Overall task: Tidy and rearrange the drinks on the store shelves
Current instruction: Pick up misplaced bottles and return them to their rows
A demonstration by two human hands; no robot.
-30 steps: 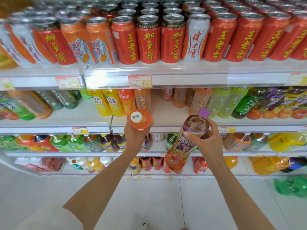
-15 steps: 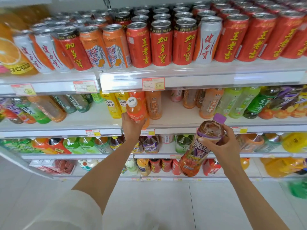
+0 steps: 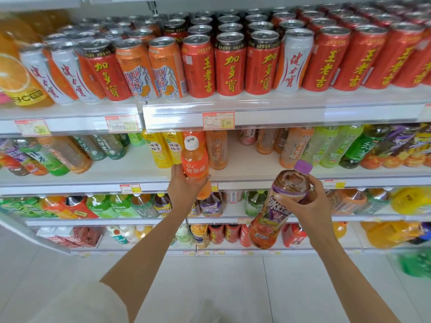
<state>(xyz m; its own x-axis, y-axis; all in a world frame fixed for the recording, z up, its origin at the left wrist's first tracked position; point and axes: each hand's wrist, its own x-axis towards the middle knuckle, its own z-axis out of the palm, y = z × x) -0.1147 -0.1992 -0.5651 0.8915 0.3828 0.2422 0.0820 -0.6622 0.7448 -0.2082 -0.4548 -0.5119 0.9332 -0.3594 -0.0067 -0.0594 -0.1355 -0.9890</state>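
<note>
An orange bottle (image 3: 194, 163), white-capped, is gripped at its base by the left hand (image 3: 185, 186) at frame centre, before the second shelf (image 3: 249, 165). A purple-capped tea bottle (image 3: 277, 206), tilted, is clasped by the right hand (image 3: 307, 203), right of centre.

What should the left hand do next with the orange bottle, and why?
Probably set the orange bottle down on the second shelf: the left hand holds it at the shelf's front edge, beside the yellow bottles.
</note>
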